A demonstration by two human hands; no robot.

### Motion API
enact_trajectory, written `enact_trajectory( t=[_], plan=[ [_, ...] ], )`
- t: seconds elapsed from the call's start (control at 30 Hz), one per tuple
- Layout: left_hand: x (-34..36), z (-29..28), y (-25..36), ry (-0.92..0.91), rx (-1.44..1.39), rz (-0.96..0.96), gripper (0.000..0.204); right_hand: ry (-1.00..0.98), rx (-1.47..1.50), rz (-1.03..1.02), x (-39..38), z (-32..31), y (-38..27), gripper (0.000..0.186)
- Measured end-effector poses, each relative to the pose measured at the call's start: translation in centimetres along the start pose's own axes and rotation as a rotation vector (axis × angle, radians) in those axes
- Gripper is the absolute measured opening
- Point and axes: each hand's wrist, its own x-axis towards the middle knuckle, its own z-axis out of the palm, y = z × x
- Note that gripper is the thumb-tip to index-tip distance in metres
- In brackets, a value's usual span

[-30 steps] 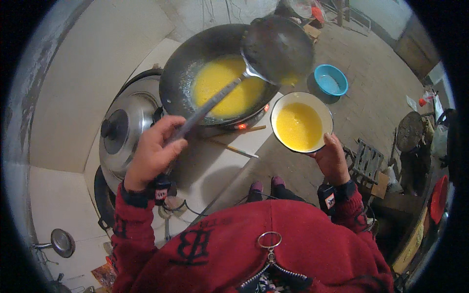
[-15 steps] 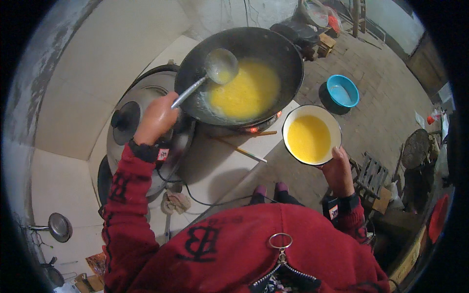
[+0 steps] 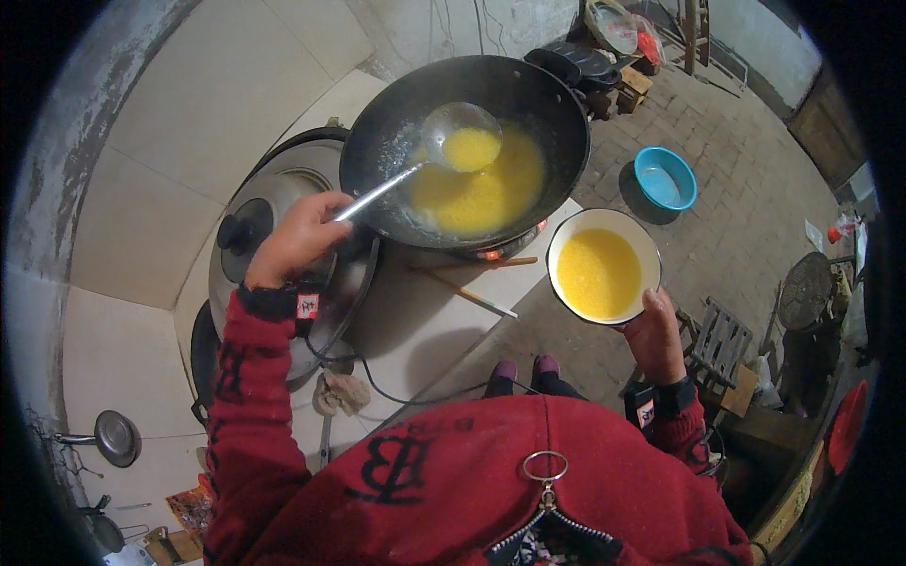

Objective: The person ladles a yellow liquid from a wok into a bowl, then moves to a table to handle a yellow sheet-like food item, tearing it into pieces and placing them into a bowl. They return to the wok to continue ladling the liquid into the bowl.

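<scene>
My left hand (image 3: 300, 238) is closed round the handle of a metal ladle (image 3: 379, 191). Its bowl hangs over a dark wok (image 3: 375, 113) and carries some yellow liquid. More of the yellow, soupy food (image 3: 477, 203) lies in the bottom of the wok. Off the counter's edge, to the right of the wok, my right hand (image 3: 656, 338) grips a white enamel bowl (image 3: 649, 247) with a dark rim by its near right side. Yellow liquid (image 3: 596, 274) of the same colour fills much of the bowl. The fingers beneath the bowl are hidden.
Left of the wok sits a large lidded pot (image 3: 274, 203). Two chopsticks (image 3: 472, 293) and a crumpled cloth (image 3: 342, 393) lie on the pale counter (image 3: 401, 344), crossed by a black cord (image 3: 392, 394). A blue basin (image 3: 665, 177) and a slatted stool (image 3: 720, 341) stand on the right.
The ladle's bowl has moved right over the wok and now carries more yellow liquid. My left hand has shifted slightly down and left; the enamel bowl stays nearly in place.
</scene>
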Motion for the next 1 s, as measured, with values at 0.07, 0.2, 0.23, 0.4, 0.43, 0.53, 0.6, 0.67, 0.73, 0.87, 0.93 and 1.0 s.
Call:
enact_trajectory(
  t=[0.07,0.2,0.23,0.4,0.43,0.53,0.6,0.67,0.73,0.87,0.93,1.0],
  plan=[
    [-0.9,-0.1,1.0,0.018,0.014,0.025,0.031,-0.036,0.011,-0.013,0.1,0.0,-0.1,0.054],
    [-3.3,-0.1,3.3,0.093,0.067,0.066,0.029,-0.012,0.02,0.03,0.4,0.3,-0.2,0.066],
    [-3.9,-0.1,3.9,0.092,0.076,0.065,0.03,-0.019,0.032,0.028,0.5,0.4,-0.2,0.066],
    [-6.3,0.7,5.5,0.054,0.057,0.143,0.033,-0.017,0.054,0.037,0.5,0.5,-0.3,0.063],
    [-6.6,1.3,5.6,0.045,0.051,0.212,0.033,-0.017,0.053,0.043,0.5,0.4,-0.3,0.062],
    [-7.1,2.4,5.9,-0.016,0.052,0.24,0.033,-0.062,-0.183,-0.009,0.6,0.1,-0.6,0.06],
    [-7.3,3.3,6.0,-0.055,0.055,0.21,0.033,-0.067,-0.181,-0.011,0.6,0.0,-0.6,0.059],
    [-7.3,4.1,6.2,-0.056,0.103,0.286,0.033,-0.067,0.066,0.031,0.4,0.2,-0.5,0.059],
    [-7.4,4.7,6.4,-0.054,0.101,0.301,0.033,-0.036,0.044,0.035,0.3,0.4,-0.6,0.06],
    [-7.3,5.4,6.3,0.036,0.163,0.395,0.032,-0.038,0.062,-0.002,0.4,0.8,-0.6,0.061],
    [-7.3,5.4,6.1,0.059,0.132,0.375,0.032,-0.027,0.05,0.01,0.6,0.8,-0.6,0.061],
    [-7.4,5.3,5.9,0.059,0.143,0.362,0.032,-0.037,0.053,0.013,0.6,0.8,-0.6,0.061]
  ],
)
